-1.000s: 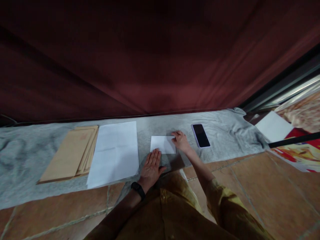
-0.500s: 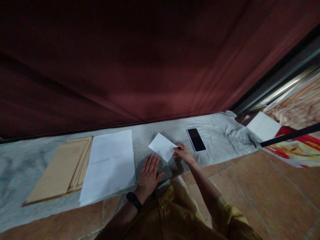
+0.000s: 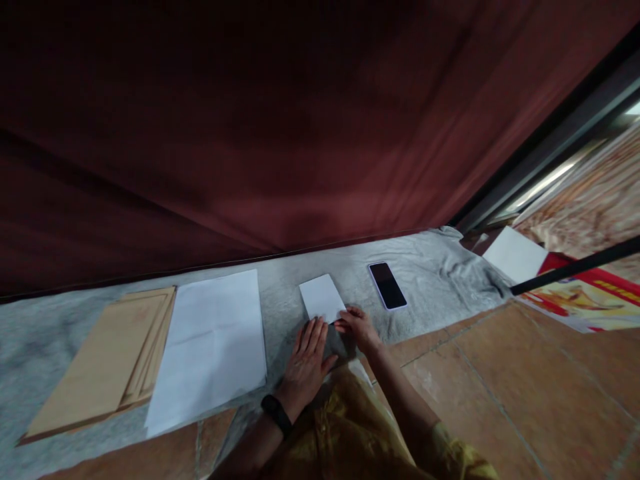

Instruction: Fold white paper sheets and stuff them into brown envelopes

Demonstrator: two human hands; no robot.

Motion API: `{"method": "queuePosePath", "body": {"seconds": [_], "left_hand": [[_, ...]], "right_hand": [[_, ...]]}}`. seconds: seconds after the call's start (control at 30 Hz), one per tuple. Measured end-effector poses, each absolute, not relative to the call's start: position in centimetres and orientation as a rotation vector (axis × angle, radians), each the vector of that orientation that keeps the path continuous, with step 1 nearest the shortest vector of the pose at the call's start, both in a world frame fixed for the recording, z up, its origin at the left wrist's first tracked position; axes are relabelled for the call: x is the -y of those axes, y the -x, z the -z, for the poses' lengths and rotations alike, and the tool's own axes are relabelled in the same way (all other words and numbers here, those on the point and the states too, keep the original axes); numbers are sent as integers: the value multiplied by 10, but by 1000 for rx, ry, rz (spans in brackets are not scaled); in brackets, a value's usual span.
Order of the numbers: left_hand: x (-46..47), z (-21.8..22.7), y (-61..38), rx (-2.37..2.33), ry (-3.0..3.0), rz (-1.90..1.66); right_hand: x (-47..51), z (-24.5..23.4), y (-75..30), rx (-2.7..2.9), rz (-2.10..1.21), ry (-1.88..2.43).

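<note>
A small white rectangle of folded paper lies on the grey cloth in front of me. My left hand rests flat with its fingers stretched out, the fingertips touching the paper's near edge. At the near right corner, my right hand has its fingers pinched together on the paper. To the left is a stack of larger white sheets, and beyond it several overlapping brown envelopes. A phone with a dark screen and a pale case lies right of the folded paper.
Grey cloth covers the narrow surface, backed by a dark red curtain. A dark bar crosses at the right, near a white sheet and a red and yellow printed bag. Tiled floor shows in front.
The folded paper has turned from a diagonal position to nearly square with me. My right hand has moved nearer, beside the left fingertips. The view has shifted slightly.
</note>
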State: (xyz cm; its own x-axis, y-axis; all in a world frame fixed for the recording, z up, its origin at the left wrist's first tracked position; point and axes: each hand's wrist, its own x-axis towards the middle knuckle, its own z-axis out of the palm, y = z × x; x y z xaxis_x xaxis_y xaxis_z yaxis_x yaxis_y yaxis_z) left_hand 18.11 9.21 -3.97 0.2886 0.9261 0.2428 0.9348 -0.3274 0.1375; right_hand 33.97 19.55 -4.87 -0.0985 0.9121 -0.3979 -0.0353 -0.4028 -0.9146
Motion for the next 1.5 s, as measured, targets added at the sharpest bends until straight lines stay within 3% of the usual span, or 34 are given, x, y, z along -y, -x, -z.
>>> {"method": "queuePosePath", "body": {"seconds": [0.27,0.4,0.53,0.7,1.13,1.5], "left_hand": [[-83,50,-170,1849,2464,369],[-79,50,-171,1833,2474,311],[-79,49,-173,1832,2476,294],[-77,51,-173,1844,2469,277],[-70,58,-161,1837,2451,355],[-124,48,-166,1982,2419,331]], "right_hand": [[-169,55,-337,1164,-1491,1521],[-158,48,-343,1707,-851,1662],[-147,45,-344,2162,-403,1425],[-130,56,-341,2486,-347,1080],[-124,59,-364,2534,-270,1172],[-126,63,-366,2541,-242,1138]]}}
